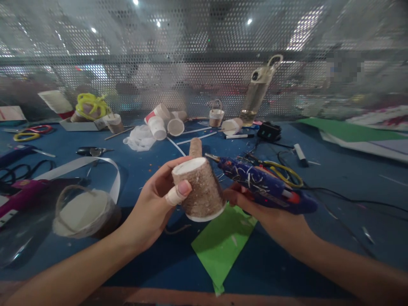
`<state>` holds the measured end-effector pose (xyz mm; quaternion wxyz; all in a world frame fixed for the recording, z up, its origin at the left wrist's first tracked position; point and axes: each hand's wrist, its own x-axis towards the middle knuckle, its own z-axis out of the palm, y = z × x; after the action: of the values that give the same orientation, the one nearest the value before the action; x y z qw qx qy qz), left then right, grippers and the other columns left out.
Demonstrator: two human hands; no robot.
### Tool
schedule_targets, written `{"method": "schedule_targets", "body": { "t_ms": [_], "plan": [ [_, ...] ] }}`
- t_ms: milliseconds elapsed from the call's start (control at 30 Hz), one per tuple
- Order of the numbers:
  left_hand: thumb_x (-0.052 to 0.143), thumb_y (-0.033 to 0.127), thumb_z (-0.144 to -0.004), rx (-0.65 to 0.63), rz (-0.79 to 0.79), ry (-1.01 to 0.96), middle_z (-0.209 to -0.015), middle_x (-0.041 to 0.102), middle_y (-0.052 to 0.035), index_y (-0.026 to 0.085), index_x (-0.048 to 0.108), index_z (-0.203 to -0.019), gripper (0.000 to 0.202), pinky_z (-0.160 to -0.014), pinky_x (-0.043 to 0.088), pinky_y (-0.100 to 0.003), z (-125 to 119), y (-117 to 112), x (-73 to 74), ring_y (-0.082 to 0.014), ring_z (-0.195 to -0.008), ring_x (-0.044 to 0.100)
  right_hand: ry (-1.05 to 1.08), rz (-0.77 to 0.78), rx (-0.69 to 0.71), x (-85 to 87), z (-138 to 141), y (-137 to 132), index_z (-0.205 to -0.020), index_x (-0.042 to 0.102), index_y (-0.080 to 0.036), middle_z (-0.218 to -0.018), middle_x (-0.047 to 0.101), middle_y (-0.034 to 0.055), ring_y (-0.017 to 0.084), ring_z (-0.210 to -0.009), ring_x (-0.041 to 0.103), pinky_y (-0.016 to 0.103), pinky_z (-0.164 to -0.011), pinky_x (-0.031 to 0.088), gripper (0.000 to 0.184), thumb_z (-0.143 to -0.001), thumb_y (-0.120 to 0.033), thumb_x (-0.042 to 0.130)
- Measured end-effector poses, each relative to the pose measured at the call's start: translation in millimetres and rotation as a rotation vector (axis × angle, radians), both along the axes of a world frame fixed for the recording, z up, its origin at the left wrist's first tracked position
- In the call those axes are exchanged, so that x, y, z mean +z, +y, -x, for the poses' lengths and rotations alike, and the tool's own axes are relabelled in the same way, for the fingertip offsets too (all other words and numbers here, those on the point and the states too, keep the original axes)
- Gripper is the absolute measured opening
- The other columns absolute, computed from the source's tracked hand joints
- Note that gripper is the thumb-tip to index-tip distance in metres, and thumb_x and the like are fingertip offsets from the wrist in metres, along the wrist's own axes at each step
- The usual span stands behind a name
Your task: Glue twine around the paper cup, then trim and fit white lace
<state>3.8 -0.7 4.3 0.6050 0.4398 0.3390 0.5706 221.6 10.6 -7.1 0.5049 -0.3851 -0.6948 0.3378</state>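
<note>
My left hand [159, 191], its thumb wrapped in a white bandage, grips a paper cup [204, 195] covered in brown twine. The cup is tilted, its white end facing up and a white rim below. A twine-wrapped stub [195, 147] stands behind the cup; whether they are joined I cannot tell. My right hand [255, 204] is closed around a blue hot glue gun [261, 180] streaked with dried glue strings. The metal nozzle [212, 157] points left, close to the stub and the cup's upper edge. Beneath both hands lies a green sheet [225, 242].
A small basket [84, 210] and a magenta glue gun [24, 193] lie on the left. Paper cups [157, 127], crumpled white plastic [139, 138] and a water bottle [257, 91] stand farther back. Cables [350, 199] cross the right side. A perforated metal screen [191, 55] rises behind.
</note>
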Motion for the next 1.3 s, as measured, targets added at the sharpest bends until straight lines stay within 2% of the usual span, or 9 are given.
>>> {"method": "schedule_targets", "body": {
  "t_ms": [100,267,367,533,633,733,833,933,1300],
  "plan": [
    [0.081,0.043,-0.079,-0.006,0.014,-0.028,-0.125,0.07,-0.0069,0.025,0.072,-0.118,0.045,-0.098,0.05,-0.035,1,2,0.0,-0.0282,-0.119,0.062,0.055,0.114,0.021,2.1,2,2,-0.08,0.068,-0.029,-0.074,0.074,-0.0044,0.018,-0.072,0.073,0.029,-0.07,0.063,0.013,-0.083,-0.037,0.077],
    [0.075,0.039,-0.084,-0.063,0.097,-0.093,-0.121,0.073,-0.0072,0.024,0.073,-0.118,0.037,-0.098,0.05,-0.037,3,3,2.4,-0.0292,-0.118,0.063,0.232,0.314,0.185,-3.2,2,3,-0.099,0.073,-0.03,-0.08,0.078,-0.0035,0.017,-0.075,0.076,0.029,-0.077,0.066,0.015,-0.085,-0.035,0.077],
    [0.075,0.036,-0.083,-0.092,0.127,-0.11,-0.12,0.073,-0.0075,0.023,0.074,-0.118,0.037,-0.097,0.05,-0.035,3,1,5.4,-0.0293,-0.118,0.063,0.241,0.364,0.16,-10.9,-1,5,-0.1,0.074,-0.03,-0.085,0.078,-0.0021,0.018,-0.078,0.077,0.032,-0.079,0.065,0.017,-0.084,-0.036,0.078],
    [0.075,0.033,-0.079,-0.104,0.144,-0.049,-0.123,0.073,-0.0057,0.024,0.074,-0.118,0.04,-0.093,0.049,-0.033,5,1,10.2,-0.0301,-0.12,0.06,0.129,0.303,0.051,-14.4,-2,8,-0.094,0.076,-0.031,-0.093,0.079,-0.0008,0.022,-0.091,0.075,0.04,-0.09,0.062,0.019,-0.08,-0.043,0.08],
    [0.075,0.036,-0.08,-0.113,0.135,0.028,-0.13,0.07,-0.0039,0.027,0.072,-0.122,0.042,-0.094,0.046,-0.032,7,3,9.4,-0.0306,-0.127,0.056,0.051,0.202,-0.036,-8.2,1,8,-0.08,0.075,-0.03,-0.084,0.078,-0.0016,0.021,-0.083,0.075,0.038,-0.083,0.064,0.013,-0.076,-0.04,0.081],
    [0.078,0.043,-0.079,-0.096,0.108,0.126,-0.132,0.069,-0.0036,0.03,0.07,-0.124,0.047,-0.096,0.045,-0.033,9,4,5.6,-0.0313,-0.129,0.054,0.115,0.16,0.015,-1.4,6,6,-0.078,0.071,-0.03,-0.074,0.075,-0.0051,0.018,-0.071,0.075,0.034,-0.071,0.066,0.01,-0.075,-0.03,0.08],
    [0.085,0.038,-0.074,-0.053,0.109,0.202,-0.125,0.071,-0.004,0.031,0.069,-0.124,0.053,-0.096,0.045,-0.034,8,4,3.1,-0.0307,-0.125,0.057,0.152,0.171,0.076,2.2,8,5,-0.083,0.068,-0.031,-0.076,0.074,-0.0054,0.018,-0.071,0.076,0.034,-0.071,0.068,0.015,-0.075,-0.024,0.079],
    [0.082,0.035,-0.078,-0.037,0.129,0.21,-0.125,0.071,-0.0032,0.03,0.069,-0.123,0.047,-0.096,0.044,-0.032,7,5,4.0,-0.0278,-0.122,0.058,0.136,0.179,0.091,3.4,8,4,-0.084,0.067,-0.031,-0.078,0.073,-0.0046,0.018,-0.073,0.076,0.034,-0.075,0.068,0.015,-0.077,-0.023,0.077],
    [0.078,0.035,-0.082,-0.063,0.159,0.176,-0.124,0.069,-0.004,0.026,0.068,-0.12,0.04,-0.098,0.043,-0.034,14,9,4.1,-0.0263,-0.121,0.057,0.079,0.276,-0.062,8.0,7,0,-0.081,0.066,-0.026,-0.082,0.072,-0.0011,0.021,-0.082,0.074,0.037,-0.082,0.065,0.022,-0.071,-0.039,0.081]
  ]
}}
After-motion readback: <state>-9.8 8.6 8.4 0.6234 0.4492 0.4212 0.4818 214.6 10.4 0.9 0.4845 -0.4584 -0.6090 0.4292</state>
